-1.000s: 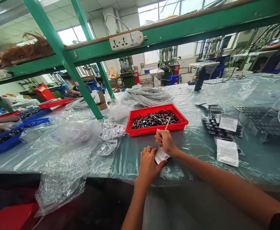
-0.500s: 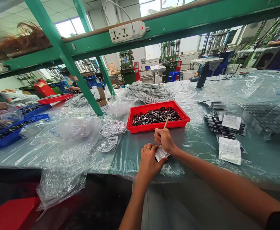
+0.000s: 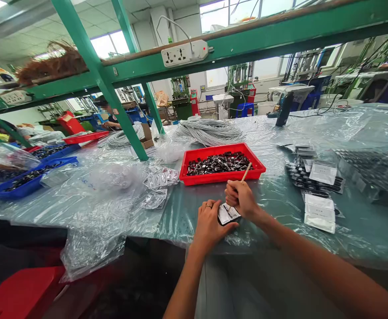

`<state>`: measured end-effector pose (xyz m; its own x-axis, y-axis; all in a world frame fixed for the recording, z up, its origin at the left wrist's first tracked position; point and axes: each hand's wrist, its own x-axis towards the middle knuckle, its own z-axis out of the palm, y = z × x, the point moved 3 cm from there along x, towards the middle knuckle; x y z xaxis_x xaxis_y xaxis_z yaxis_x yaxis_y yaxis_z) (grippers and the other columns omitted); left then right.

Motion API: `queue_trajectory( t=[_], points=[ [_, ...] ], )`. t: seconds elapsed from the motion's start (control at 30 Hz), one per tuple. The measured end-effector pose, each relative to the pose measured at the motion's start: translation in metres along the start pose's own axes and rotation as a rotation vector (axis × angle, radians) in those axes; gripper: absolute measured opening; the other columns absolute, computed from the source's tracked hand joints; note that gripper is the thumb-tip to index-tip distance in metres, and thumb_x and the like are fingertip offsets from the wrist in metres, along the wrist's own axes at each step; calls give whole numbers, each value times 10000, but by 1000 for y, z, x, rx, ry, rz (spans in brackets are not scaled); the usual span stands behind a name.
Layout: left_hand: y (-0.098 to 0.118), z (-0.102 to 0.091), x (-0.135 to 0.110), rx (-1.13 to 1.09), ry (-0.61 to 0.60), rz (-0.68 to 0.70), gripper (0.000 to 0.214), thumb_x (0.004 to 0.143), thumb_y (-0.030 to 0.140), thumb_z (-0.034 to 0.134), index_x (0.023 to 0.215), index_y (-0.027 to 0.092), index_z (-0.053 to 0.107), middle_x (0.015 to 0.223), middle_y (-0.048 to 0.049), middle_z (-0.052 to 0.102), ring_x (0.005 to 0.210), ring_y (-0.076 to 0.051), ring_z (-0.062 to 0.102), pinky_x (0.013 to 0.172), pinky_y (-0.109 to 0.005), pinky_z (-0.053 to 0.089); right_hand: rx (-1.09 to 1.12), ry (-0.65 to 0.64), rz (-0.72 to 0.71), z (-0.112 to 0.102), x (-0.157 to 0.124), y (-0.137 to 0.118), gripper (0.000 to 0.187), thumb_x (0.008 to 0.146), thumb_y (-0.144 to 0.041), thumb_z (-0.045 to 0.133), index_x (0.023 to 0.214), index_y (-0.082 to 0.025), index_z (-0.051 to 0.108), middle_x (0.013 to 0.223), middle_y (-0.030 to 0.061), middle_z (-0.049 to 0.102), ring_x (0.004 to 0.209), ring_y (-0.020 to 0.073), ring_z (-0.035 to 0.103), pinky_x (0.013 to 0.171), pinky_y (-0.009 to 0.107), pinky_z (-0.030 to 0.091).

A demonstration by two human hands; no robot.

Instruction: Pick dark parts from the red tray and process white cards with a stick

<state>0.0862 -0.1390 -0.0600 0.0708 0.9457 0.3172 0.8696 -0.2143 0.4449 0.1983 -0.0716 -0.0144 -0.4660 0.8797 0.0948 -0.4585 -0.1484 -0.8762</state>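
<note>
A small packet (image 3: pixel 226 214) with a whitish face and a dark lower edge lies flat on the plastic-covered table near its front edge. My left hand (image 3: pixel 210 223) rests on the table and holds the packet at its left side, thumb stretched along the lower edge and fingers at the upper left. Above the packet's right side, my right hand (image 3: pixel 242 198) is closed around a thin pale stick (image 3: pixel 246 171), whose upper end sticks out past the fist. A thin dark tip shows below this fist, over the packet; whether it touches is unclear.
Behind my hands stands a red tray (image 3: pixel 223 180) full of small dark pieces. Silvery packets (image 3: pixel 161 177) lie left; stacked packets (image 3: pixel 319 212) lie right. Farther back are coiled grey cables (image 3: pixel 207 132) and a dark upright tool (image 3: pixel 284 110). A green frame (image 3: pixel 121 118) crosses the table.
My right hand has shifted slightly right and its stick leans more to the right, uncovering more of the packet. My left hand stays at the packet. The whole view has shifted a little.
</note>
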Motion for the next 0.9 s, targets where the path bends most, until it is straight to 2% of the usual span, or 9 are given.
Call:
queue_trajectory(
  t=[0.07, 0.13, 0.27, 0.37, 0.47, 0.6, 0.67, 0.83, 0.9],
  points=[
    [-3, -5, -1, 24, 7, -3, 668, 728, 572, 773, 1247, 193, 590, 1156, -110, 613, 1124, -316, 556, 961, -463, 425, 34, 24, -56, 7, 10, 2, 480, 770, -411, 594, 447, -227, 292, 405, -100, 197, 339, 34, 132, 376, 231, 110],
    [-8, -9, -2, 32, 2, -22, 550, 746, 505, 775, 1174, 195, 623, 1128, -101, 621, 1109, -311, 569, 963, -468, 423, 21, 43, -68, 13, 17, 11, 480, 742, -438, 613, 449, -232, 295, 400, -102, 198, 336, 35, 133, 371, 232, 102],
    [-14, -6, -3, -36, -13, -46, 398, 750, 437, 782, 1031, 193, 642, 1071, -80, 631, 1057, -284, 594, 957, -463, 433, -29, 95, -75, 19, 24, 33, 481, 717, -468, 623, 449, -241, 294, 395, -98, 215, 335, 39, 152, 363, 236, 104],
    [-16, -3, -2, -56, 6, -47, 360, 746, 420, 785, 979, 191, 635, 1049, -78, 627, 1045, -279, 597, 949, -456, 439, -65, 92, -95, 22, 23, 38, 491, 729, -479, 614, 441, -240, 296, 398, -92, 228, 341, 38, 168, 367, 236, 129],
    [-15, -2, -3, -58, 16, -52, 362, 751, 427, 780, 981, 190, 632, 1044, -75, 623, 1044, -279, 598, 940, -447, 442, -74, 66, -54, 25, 13, 34, 491, 726, -475, 602, 431, -243, 285, 390, -95, 206, 336, 37, 151, 364, 242, 116],
    [-12, -3, -5, -48, 21, -47, 314, 790, 427, 745, 989, 207, 640, 1024, -62, 623, 1026, -267, 596, 925, -431, 444, -137, -85, 120, 26, -8, 27, 468, 774, -414, 578, 444, -243, 293, 379, -92, 199, 337, 44, 137, 369, 252, 85],
    [-11, -2, -5, -39, 22, -43, 312, 788, 430, 745, 988, 213, 642, 1022, -60, 620, 1028, -270, 594, 925, -432, 446, -153, -119, 140, 25, -8, 26, 462, 790, -393, 578, 457, -241, 296, 384, -92, 203, 346, 44, 131, 374, 253, 82],
    [-14, -1, -6, -20, 39, -47, 405, 737, 461, 791, 1015, 205, 645, 1028, -69, 612, 1026, -279, 597, 930, -444, 461, -55, 53, -8, 22, 27, 33, 483, 732, -453, 603, 451, -249, 268, 384, -107, 177, 320, 36, 115, 362, 243, 70],
    [-14, -1, -6, -35, 43, -54, 415, 733, 449, 798, 1031, 201, 651, 1027, -71, 615, 1016, -278, 601, 916, -437, 473, -47, 59, -22, 24, 36, 36, 489, 727, -471, 606, 456, -249, 265, 382, -108, 179, 311, 36, 121, 361, 240, 70]
  ],
)
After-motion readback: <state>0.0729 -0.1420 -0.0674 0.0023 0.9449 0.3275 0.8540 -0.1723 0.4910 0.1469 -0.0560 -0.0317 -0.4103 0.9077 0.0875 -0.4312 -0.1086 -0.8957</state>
